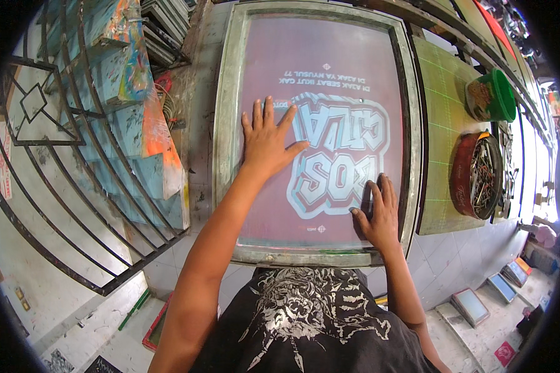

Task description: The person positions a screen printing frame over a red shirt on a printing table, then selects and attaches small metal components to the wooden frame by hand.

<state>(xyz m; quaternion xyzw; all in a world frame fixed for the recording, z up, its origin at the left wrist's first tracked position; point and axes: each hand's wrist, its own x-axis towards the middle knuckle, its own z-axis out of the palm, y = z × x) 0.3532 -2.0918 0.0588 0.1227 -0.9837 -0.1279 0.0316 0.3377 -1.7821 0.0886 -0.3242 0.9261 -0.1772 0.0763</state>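
Observation:
In front of me lies a large screen printing frame (230, 74) with a worn, pale greenish rim. Its mesh (267, 205) is dull purple-red and carries a light stencil of big block lettering (342, 149), upside down from where I stand. My left hand (267, 140) lies on the mesh at the left of the lettering, fingers spread and thumb pointing right. Near the lower right of the lettering, my right hand (379, 214) rests with its fingers stretched forward and thumb apart. Neither hand holds anything.
Right of the frame, a green gridded board (438, 137) bears a green tub (501, 96) and a round tin (463, 174) of small metal pieces. Black metal bars (62, 186) and paint-stained blue steps (115, 118) stand left. Small frames (470, 308) lie lower right.

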